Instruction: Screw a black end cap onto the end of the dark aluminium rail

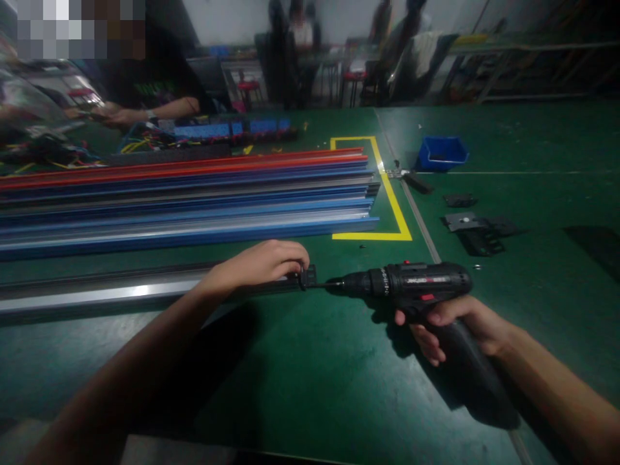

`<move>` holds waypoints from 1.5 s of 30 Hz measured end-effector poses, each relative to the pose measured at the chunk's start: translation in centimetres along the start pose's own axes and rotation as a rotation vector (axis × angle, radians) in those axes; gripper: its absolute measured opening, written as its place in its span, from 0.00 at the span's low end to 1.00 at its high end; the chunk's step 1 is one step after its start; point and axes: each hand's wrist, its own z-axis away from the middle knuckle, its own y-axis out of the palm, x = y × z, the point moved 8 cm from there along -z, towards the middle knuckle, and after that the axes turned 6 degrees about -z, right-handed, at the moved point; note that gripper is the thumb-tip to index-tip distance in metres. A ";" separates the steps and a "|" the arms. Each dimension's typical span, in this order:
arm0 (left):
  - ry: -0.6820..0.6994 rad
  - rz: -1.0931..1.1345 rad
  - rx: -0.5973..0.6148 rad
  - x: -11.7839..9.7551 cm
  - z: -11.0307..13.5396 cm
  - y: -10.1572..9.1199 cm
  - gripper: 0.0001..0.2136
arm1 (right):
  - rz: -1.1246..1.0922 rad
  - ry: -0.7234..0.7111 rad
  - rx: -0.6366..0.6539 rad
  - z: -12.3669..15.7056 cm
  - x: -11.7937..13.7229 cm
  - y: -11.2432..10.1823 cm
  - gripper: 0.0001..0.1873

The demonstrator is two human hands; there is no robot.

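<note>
Nearest the viewer, the left arm (145, 361) is slanting up from seven o'clock; the left hand (274, 261) is curling over the black end piece (309, 276), its fingers bent and pressing round it. The end piece is sitting just off centre at six o'clock, at the right tip of the bar (140, 290), which is lying between eight and nine. At four o'clock the right hand (477, 320) is gripping the drill (421, 282), fingers wrapping the handle; the bit (329, 285) is pointing toward nine, meeting or nearly meeting the end piece. Work on this end appears to be under way rather than complete: bar, piece and bit are standing in line, but whether the piece is already fixed cannot be told. The bar's other end is running out of frame, its state unknown. Between nine and ten, the rails (194, 226) are lying apart from both hands, apparently not being worked. Loose parts (460, 221) are lying unattached at three; the bin (438, 160) is standing at two.
</note>
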 end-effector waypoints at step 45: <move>0.108 -0.104 -0.147 0.4 0.1 -0.2 0.09 | 0.265 -0.059 -0.015 -1.2 3.1 0.1 0.19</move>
